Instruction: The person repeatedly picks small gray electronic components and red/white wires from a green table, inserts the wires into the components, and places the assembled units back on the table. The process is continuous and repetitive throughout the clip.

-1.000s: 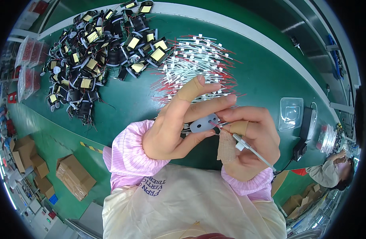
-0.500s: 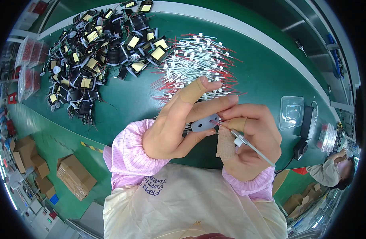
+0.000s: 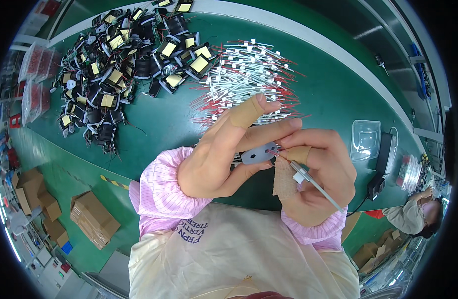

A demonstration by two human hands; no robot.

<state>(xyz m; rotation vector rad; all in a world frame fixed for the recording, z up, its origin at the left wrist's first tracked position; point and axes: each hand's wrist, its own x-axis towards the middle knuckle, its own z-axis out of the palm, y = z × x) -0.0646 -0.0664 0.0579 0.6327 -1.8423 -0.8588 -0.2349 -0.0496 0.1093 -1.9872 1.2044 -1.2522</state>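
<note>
My left hand (image 3: 224, 154) pinches a small flat grey piece with two holes (image 3: 258, 153) between thumb and fingers; a tan finger cot covers its raised forefinger. My right hand (image 3: 321, 174), also with tan cots, grips a thin white wire with a small white block and red tip (image 3: 308, 180), its red end touching the grey piece. Both hands hover close above the green table (image 3: 169, 124), near my body. A heap of the same red-tipped white wires (image 3: 249, 74) lies just beyond the hands.
A large pile of black coil parts with yellow tape (image 3: 119, 60) covers the table's far left. A clear plastic tray (image 3: 364, 139) and a black device (image 3: 383, 164) sit at right. Cardboard boxes (image 3: 92, 219) stand on the floor at left. Another person (image 3: 413, 214) is at lower right.
Hardly anything differs: both hands stay together, the wire's tip kept against the grey piece, with only slight finger shifts.
</note>
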